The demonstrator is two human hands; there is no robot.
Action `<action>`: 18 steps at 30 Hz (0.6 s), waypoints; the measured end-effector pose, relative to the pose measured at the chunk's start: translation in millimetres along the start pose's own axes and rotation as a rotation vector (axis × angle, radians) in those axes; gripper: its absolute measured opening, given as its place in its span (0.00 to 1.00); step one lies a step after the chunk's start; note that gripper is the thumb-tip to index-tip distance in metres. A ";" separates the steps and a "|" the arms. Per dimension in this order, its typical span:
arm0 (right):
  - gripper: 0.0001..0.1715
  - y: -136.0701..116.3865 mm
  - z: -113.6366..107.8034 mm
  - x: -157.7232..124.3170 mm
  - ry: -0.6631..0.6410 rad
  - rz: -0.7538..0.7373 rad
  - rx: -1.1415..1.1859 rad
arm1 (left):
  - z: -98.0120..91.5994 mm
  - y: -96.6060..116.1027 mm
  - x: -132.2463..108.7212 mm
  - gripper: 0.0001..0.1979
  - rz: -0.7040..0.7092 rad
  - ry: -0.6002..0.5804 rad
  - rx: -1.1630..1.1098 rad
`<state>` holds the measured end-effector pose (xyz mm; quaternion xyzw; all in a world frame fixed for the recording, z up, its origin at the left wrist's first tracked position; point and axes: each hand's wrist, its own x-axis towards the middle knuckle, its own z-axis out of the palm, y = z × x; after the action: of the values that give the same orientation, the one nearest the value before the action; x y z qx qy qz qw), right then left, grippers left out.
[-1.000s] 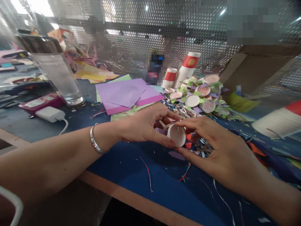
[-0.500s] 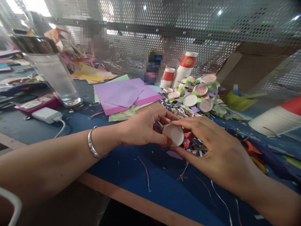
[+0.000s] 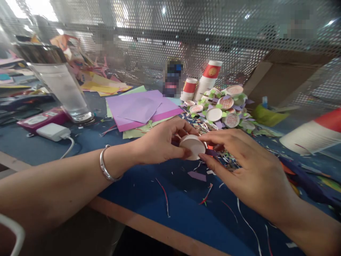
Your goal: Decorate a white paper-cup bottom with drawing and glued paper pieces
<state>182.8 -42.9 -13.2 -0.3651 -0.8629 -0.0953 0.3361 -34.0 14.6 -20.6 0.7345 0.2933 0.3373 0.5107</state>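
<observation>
Closest in, a white cable (image 3: 16, 227) loops at the lower left; a backward sweep of the left forearm (image 3: 61, 179) could snag it. The left hand (image 3: 160, 144) pinches the white paper disc (image 3: 192, 147) between thumb and fingers, and the right hand (image 3: 241, 160) sets thumb and forefinger on the opposite rim, so the grip is closed from both sides. The disc is held above the surface (image 3: 146, 199); it may dent if both sides press hard, or slip if one thumb eases off too soon. A purple tab (image 3: 211, 152) juts beside its right edge; whether it is attached I cannot tell, but a brushing finger could crease it. Below lies a purple slip (image 3: 197, 176), light enough to be dragged askew by a passing hand. Farther off, the heap of discs (image 3: 226, 103) looks loosely piled, so a knock might spill it or tip the tall cup stack (image 3: 209, 81) behind.
</observation>
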 end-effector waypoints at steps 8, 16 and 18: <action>0.14 -2.5 -1.3 0.7 0.014 0.030 0.050 | 0.9 2.9 -1.4 0.17 0.059 0.039 0.115; 0.13 -3.4 -0.5 0.8 0.039 0.066 0.078 | 1.4 3.8 -1.6 0.13 0.121 0.038 0.145; 0.13 -4.3 -0.6 0.9 0.044 0.060 0.081 | 2.7 3.9 -1.6 0.13 0.114 0.040 0.129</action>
<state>179.7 -45.7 -11.8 -0.3747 -0.8472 -0.0580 0.3721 -32.5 10.7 -17.9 0.7744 0.2824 0.3607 0.4364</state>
